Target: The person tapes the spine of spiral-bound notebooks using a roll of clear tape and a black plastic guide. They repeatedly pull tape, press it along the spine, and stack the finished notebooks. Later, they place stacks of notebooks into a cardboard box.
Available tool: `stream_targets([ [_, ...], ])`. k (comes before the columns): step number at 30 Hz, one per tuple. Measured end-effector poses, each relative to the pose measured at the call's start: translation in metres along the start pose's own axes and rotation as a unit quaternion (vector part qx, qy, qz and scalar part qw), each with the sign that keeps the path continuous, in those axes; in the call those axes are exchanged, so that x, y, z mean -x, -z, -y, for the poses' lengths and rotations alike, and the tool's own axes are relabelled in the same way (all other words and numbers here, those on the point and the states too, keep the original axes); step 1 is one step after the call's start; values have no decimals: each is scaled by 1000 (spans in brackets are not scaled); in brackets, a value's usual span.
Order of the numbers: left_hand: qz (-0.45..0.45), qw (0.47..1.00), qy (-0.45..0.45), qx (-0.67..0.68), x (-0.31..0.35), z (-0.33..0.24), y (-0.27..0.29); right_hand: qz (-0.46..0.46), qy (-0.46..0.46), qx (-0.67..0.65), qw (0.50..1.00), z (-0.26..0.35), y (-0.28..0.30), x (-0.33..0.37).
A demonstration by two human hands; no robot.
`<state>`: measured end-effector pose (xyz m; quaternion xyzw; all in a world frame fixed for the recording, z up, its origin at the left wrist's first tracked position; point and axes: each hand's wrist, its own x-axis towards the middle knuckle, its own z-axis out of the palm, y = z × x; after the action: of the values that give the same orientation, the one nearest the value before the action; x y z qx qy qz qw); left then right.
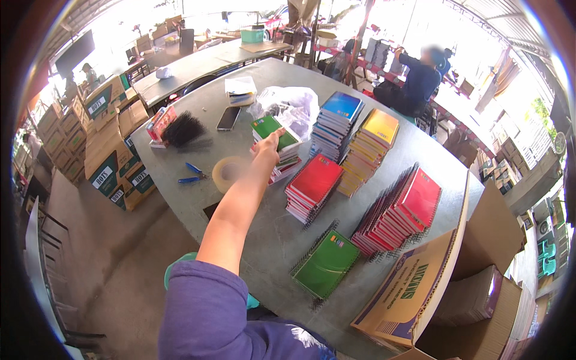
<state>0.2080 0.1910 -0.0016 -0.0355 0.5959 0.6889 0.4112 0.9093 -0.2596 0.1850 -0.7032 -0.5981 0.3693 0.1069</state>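
Observation:
My left hand (269, 145) reaches across the grey table, its fingers closed at the near edge of a green notebook (264, 126). This notebook lies on top of a small stack whose lower notebooks (289, 162) show pale page edges and some red. Right of the hand stand a stack of blue notebooks (341, 109) and one of yellow notebooks (380, 127). Nearer are a shorter stack of red notebooks (317, 179) and a taller red stack (421, 197), both spiral-bound. Another green spiral notebook (327, 264) lies closer to me. My right hand is out of the picture.
Left of my arm lie a tape roll (224, 174), blue-handled pliers (191, 179), a phone (228, 119) and a bundle of black strands (182, 128). A plastic bag (303, 102) sits behind the stack. An open cardboard box (399, 291) occupies the near right. Another person (417, 81) sits beyond.

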Motion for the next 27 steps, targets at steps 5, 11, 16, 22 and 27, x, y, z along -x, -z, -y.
stream_targets([
  [5, -54, 987, 2, -151, 36, -5, 4, 11, 191, 142, 971, -39, 5, 7],
  [11, -151, 945, -87, -276, 97, -33, 16, -62, 147, 128, 979, -34, -4, 0],
  [16, -141, 900, -278, -304, 77, -30, 7, -88, 50, 105, 989, -6, -9, -8],
  [22, 243, 810, -531, -52, 269, -134, -2, -230, 132, 224, 938, 58, -25, -27],
  [27, 430, 483, -727, -230, 514, -40, -47, -288, 178, 225, 914, 38, -32, -13],
])
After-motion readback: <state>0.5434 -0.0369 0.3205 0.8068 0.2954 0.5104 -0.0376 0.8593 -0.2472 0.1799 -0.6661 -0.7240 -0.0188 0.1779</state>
